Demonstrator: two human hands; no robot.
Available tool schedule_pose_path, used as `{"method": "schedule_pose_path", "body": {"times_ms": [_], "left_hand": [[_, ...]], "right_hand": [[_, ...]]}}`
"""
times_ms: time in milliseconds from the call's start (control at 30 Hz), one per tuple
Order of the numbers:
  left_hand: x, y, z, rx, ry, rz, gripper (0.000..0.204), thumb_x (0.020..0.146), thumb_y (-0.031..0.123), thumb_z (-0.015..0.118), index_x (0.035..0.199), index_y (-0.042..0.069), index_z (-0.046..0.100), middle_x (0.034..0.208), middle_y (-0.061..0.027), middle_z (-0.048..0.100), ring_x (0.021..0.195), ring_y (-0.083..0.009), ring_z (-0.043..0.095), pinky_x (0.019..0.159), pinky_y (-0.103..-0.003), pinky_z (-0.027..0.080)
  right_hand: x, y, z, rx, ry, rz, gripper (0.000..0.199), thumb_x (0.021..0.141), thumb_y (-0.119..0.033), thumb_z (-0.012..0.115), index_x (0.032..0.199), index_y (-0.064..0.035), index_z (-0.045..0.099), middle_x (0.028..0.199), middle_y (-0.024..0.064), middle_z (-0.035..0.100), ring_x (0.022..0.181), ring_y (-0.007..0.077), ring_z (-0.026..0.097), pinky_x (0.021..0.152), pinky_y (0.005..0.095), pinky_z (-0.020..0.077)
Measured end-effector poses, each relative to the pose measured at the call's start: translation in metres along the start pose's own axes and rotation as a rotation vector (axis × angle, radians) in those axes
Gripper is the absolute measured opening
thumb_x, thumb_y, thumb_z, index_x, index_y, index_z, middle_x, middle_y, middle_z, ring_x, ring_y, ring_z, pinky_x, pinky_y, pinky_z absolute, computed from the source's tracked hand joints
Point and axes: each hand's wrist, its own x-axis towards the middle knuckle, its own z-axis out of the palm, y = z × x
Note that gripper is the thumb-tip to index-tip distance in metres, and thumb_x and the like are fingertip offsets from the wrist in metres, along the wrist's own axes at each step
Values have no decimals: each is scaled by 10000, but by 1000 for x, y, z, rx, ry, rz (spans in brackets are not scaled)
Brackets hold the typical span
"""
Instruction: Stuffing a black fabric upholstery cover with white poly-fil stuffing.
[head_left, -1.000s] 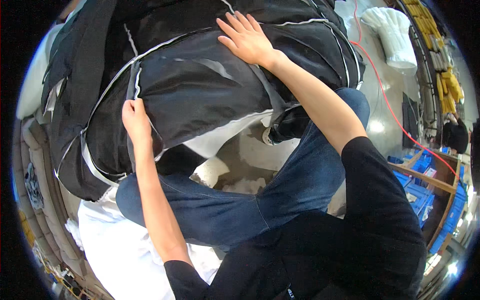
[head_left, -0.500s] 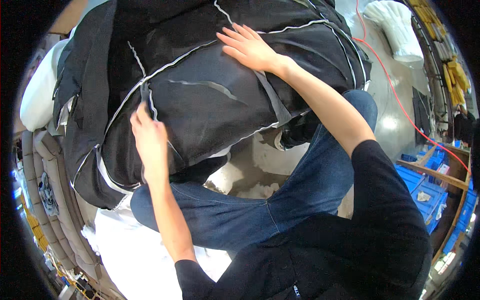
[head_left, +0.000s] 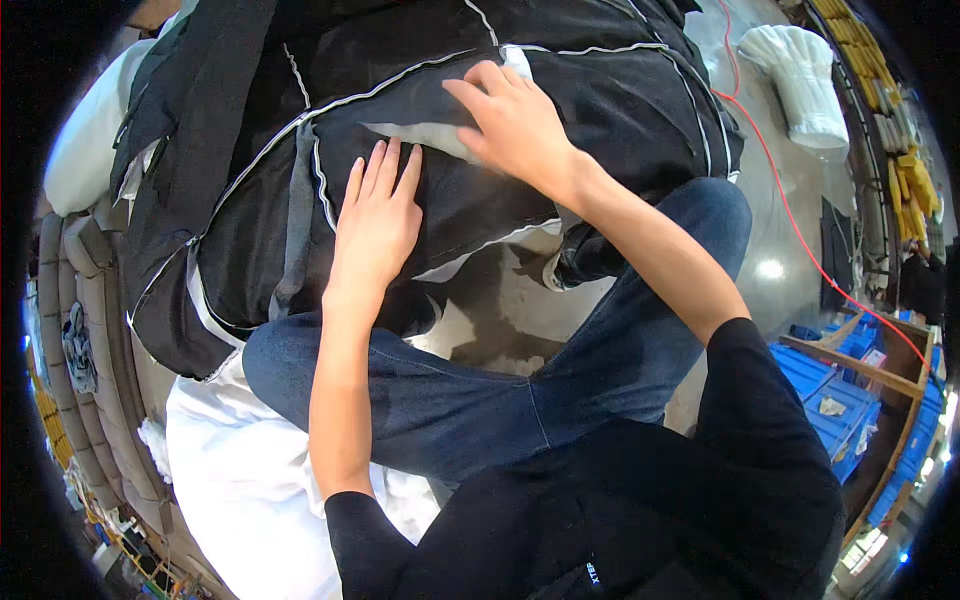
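A large black fabric cover (head_left: pixel 440 185) with white-edged seams is spread in front of me, over and beyond my knees. My left hand (head_left: pixel 378 220) lies flat on its near middle part, fingers stretched out. To its right my right hand (head_left: pixel 515 125) is over the cover, thumb and forefinger apart and the other fingers bent; I see nothing held in it. A pale grey strip (head_left: pixel 425 135) on the cover runs to the right thumb. By the right fingertips a small white flap (head_left: pixel 517 60) shows at a seam. A dark grey strip (head_left: pixel 296 215) hangs left of my left hand.
White cloth (head_left: pixel 240 480) lies at my lower left, beside stacked grey-brown cushions (head_left: pixel 105 350). A white wrapped bundle (head_left: pixel 795 85) stands on the floor at far right. A red hose (head_left: pixel 775 165) runs down the right side to blue crates (head_left: pixel 825 400) in a wooden frame.
My left hand has moved right and up and now lies flat. My right hand has shifted slightly right and down, its fingers now bent. The grey strip between them looks wider.
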Motion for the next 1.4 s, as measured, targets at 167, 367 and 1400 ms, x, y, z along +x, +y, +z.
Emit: {"method": "schedule_pose_path", "body": {"times_ms": [167,367,1400], "left_hand": [[1,-3,-2,-35,-1,9,538,882,83,520,1409,32,423,1436,-190,442,1369,-312,378,1147,-441,276],[36,-11,5,-182,260,107,441,945,200,534,1339,11,483,1360,-151,523,1290,-319,464,1082,-404,374],[11,5,-26,-194,83,164,188,781,-8,561,948,34,635,889,-126,627,913,-296,621,833,-407,504]], "right_hand": [[22,11,-6,33,144,-24,253,837,-193,594,1075,-110,578,921,103,671,848,304,673,723,412,539],[33,5,-17,178,46,-10,267,831,-146,586,1089,-105,532,700,97,590,703,307,608,648,420,475],[35,-35,32,401,-18,-302,453,845,-90,605,1290,-51,537,1107,160,658,1059,347,602,939,404,473]]}}
